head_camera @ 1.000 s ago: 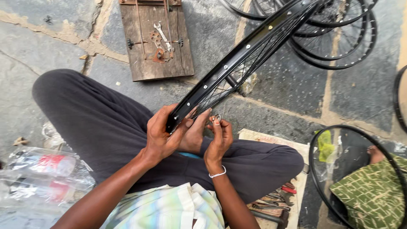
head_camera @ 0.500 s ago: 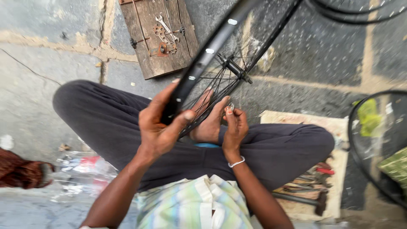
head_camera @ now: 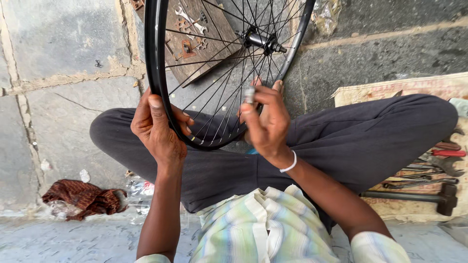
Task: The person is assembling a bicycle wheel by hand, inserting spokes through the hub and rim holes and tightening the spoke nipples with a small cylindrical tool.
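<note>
A black bicycle wheel rim (head_camera: pixel 152 58) with thin spokes and a hub (head_camera: pixel 261 41) stands upright over my crossed legs in dark trousers. My left hand (head_camera: pixel 157 127) grips the rim at its lower left, thumb along the outside. My right hand (head_camera: pixel 265 122) is raised in front of the spokes and pinches a small silver metal piece (head_camera: pixel 249 94) between thumb and fingers. A white band sits on my right wrist.
A wooden board (head_camera: pixel 195 44) with metal fittings lies on the stone floor behind the wheel. Hand tools, among them a hammer (head_camera: pixel 419 197) and a red-handled screwdriver (head_camera: pixel 446 153), lie on a mat at the right. A brown cloth (head_camera: pixel 80 197) and plastic wrap lie at the left.
The wheel has swung from lying slanted edge-on to standing upright facing me. My left hand has shifted on the rim, and my right hand has lifted off toward the spokes with the small piece.
</note>
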